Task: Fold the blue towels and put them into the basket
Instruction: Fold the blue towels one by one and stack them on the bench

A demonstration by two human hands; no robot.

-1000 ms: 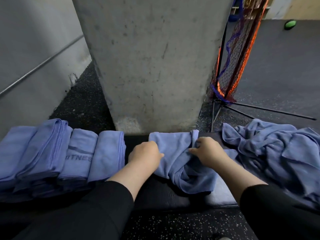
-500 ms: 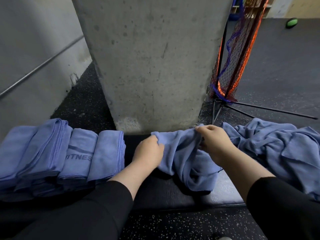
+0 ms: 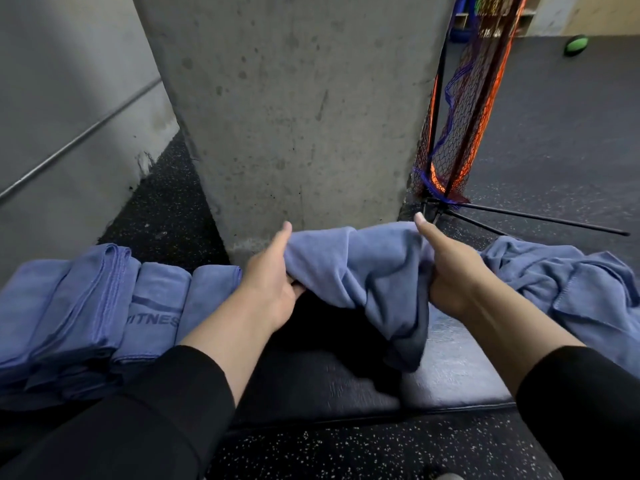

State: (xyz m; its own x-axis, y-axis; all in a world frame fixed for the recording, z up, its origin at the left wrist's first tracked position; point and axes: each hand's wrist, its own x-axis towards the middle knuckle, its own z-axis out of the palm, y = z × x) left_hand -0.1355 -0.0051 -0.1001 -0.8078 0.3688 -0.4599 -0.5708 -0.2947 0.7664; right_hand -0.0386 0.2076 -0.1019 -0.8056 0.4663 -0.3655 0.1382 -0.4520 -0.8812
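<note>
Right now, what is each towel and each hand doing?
Towel in the middle: lifted, bunched, not folded yet.
Left hand: grips the towel's left end.
Right hand: grips its right end.
Folded towels: in a neat row on the left.
Towel pile: crumpled, on the right.

A bare concrete pillar (image 3: pixel 294 109) rises from black speckled rubber flooring (image 3: pixel 363 448) at a gym. Beside its right edge stands a folded net (image 3: pixel 460 109) of black, orange and blue mesh on thin black metal legs (image 3: pixel 540 221). A dark padded bench (image 3: pixel 450 379) runs across the foreground. A green ball (image 3: pixel 576 45) lies far back on the floor.
</note>
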